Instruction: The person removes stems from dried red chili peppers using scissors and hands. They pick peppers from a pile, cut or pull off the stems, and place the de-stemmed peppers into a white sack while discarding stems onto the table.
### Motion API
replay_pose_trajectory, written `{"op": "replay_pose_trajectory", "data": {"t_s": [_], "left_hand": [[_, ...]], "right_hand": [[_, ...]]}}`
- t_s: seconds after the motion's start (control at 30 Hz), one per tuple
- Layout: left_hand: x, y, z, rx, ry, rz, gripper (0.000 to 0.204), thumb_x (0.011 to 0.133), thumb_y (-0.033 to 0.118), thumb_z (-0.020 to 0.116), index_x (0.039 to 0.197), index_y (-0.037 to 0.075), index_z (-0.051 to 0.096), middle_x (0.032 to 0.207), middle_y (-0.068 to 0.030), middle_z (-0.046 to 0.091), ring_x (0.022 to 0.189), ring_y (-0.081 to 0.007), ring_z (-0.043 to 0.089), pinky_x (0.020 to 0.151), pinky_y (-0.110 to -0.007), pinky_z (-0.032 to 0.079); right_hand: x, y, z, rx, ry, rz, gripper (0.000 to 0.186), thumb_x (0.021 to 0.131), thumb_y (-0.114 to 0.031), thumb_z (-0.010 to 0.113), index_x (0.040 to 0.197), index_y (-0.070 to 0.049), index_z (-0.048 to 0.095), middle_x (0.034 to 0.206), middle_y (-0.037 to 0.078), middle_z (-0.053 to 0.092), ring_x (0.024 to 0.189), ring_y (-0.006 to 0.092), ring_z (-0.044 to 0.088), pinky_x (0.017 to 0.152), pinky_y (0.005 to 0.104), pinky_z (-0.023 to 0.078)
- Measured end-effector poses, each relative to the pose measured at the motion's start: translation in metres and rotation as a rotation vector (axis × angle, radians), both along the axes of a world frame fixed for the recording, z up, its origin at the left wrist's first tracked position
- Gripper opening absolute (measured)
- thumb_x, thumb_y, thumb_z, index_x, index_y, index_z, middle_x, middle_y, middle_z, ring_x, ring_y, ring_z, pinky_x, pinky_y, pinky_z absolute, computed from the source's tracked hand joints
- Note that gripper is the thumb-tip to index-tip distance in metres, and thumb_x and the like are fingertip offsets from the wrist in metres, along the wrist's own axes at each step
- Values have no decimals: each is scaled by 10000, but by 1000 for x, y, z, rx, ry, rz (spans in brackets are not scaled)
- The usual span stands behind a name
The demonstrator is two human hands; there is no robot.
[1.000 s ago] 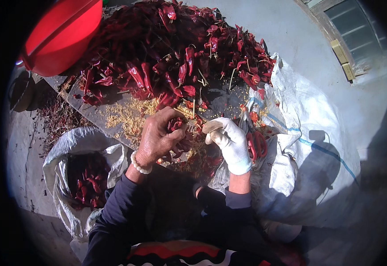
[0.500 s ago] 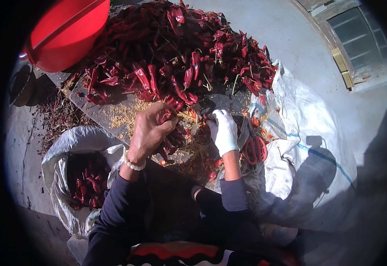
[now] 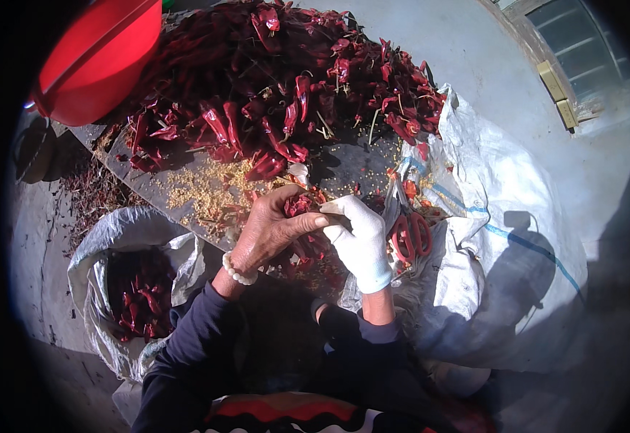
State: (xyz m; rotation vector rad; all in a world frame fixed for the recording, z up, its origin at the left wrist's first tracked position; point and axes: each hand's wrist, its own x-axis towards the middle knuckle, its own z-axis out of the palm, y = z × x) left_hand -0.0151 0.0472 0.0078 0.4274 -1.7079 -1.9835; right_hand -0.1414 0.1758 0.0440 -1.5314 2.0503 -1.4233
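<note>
My bare left hand [image 3: 263,229], a pale bead bracelet at its wrist, is closed around a crumpled dried red chili pepper [image 3: 297,205]. In a white glove, my right hand [image 3: 362,242] meets the left thumb tip with its fingers pinched together; what lies between them is hidden. More red peppers [image 3: 307,247] show in shade under the hands. Just beyond, yellow seeds [image 3: 210,184] are scattered over a dark board [image 3: 344,164]. A large heap of dried red peppers [image 3: 257,79] rises on the far side.
Red-handled scissors [image 3: 411,238] lie right of my gloved hand, against a white woven sack [image 3: 520,216] with a blue stripe. At left, an open white sack [image 3: 105,231] holds red peppers. A red plastic tub [image 3: 98,65] stands far left, near a pile of dark scraps [image 3: 94,180].
My hands have come together; the right moved left and slightly nearer to me, meeting the left thumb. The left shifted right, still holding the pepper. The whole view has shifted slightly.
</note>
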Motion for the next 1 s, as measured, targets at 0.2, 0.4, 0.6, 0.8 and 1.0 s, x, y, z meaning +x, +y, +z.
{"op": "replay_pose_trajectory", "data": {"t_s": [0.2,0.4,0.6,0.8,1.0], "left_hand": [[2,-2,13,112,-47,37,249,923,164,769,1031,-20,640,769,-23,675,600,-93,657,498,-246,545],[17,-28,4,56,-84,203,218,904,140,759,1012,-30,673,786,-37,699,696,-76,655,588,-254,537],[23,-34,17,171,-159,183,227,906,113,746,1054,-34,657,775,-80,712,617,-133,698,469,-269,536],[35,-37,21,56,-170,179,314,893,152,763,1102,-54,651,749,-98,698,573,-142,693,451,-279,534],[34,-29,26,186,-244,106,312,887,236,800,1039,-12,687,740,-21,669,601,-89,640,503,-263,511]], "right_hand": [[-6,6,2,77,-173,51,177,889,-12,724,1063,1,693,978,102,731,927,188,714,812,303,553],[-34,-64,-6,10,147,-168,112,898,-90,695,991,-28,689,953,135,723,855,298,711,764,363,549],[-59,-132,-27,574,529,-69,371,825,-232,732,1148,-99,609,1091,180,668,1037,386,662,837,482,559],[-49,-66,-43,501,410,-162,445,721,-71,823,1123,-71,632,1072,189,664,996,396,668,822,454,548],[-52,-18,-43,290,-45,-419,263,817,-35,803,1030,-2,653,887,89,676,769,153,627,701,294,506]]}}
